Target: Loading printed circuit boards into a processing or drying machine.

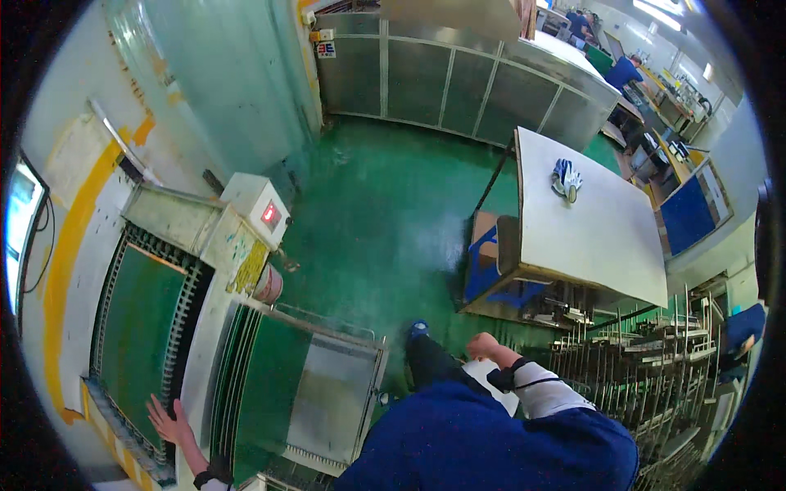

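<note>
My left hand (pixel 168 421) is open, its fingers spread over the lower right edge of a machine opening. Within that opening, a flat green panel (pixel 143 327) lies between toothed side strips (pixel 178 327). To the right of the hand stands a metal-framed rack (pixel 378 360) with upright green sheets (pixel 233 368) and a pale grey plate (pixel 327 393). My right hand (pixel 483 345) hangs out ahead of my body, fingers curled closed, with nothing visible in it. Behind its wrist shows a white flat surface (pixel 483 375), apart from the fingers as far as I can see.
A control box (pixel 258 211) with a red display stands on the machine's corner, above a bucket (pixel 268 285). Gloves (pixel 566 180) lie on a white-topped table (pixel 606 245). Metal racks with upright rods (pixel 647 360) crowd the right. Two people (pixel 624 72) are far off.
</note>
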The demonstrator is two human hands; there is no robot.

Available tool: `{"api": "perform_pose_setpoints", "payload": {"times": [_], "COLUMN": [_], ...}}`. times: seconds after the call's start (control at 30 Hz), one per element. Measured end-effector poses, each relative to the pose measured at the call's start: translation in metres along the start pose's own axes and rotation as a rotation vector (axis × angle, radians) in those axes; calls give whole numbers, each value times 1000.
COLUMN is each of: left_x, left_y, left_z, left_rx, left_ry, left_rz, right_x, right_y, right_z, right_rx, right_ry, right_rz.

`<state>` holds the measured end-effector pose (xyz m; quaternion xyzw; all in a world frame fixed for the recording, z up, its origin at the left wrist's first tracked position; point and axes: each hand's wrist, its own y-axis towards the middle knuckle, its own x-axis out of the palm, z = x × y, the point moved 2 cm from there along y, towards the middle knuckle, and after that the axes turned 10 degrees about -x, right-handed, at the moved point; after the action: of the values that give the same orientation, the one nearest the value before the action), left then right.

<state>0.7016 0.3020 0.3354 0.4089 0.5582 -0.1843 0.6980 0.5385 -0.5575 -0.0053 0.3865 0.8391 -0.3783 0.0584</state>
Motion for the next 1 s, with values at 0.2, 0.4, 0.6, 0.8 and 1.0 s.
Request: {"api": "perform_pose_setpoints", "payload": {"times": [0.2, 0.4, 0.6, 0.8, 1.0], "left_x": [2, -58, -23, -32, -18], "left_y": [-10, -81, -129, -175, -204], "left_z": [5, 167, 358, 595, 759], "left_rx": [-85, -143, -32, 290, 471], "left_ry": [133, 155, -455, -831, -994], "left_rz": [127, 77, -30, -328, -545], "right_x": [-67, -270, -412, -436, -422], "right_y": [50, 32, -6, -33, -49], "right_z": [54, -91, -98, -16, -17], "right_rx": [93, -40, 84, 156, -118], "right_ry": [592, -83, -561, -421, -659], "right_rz": [70, 289, 348, 373, 563]}}
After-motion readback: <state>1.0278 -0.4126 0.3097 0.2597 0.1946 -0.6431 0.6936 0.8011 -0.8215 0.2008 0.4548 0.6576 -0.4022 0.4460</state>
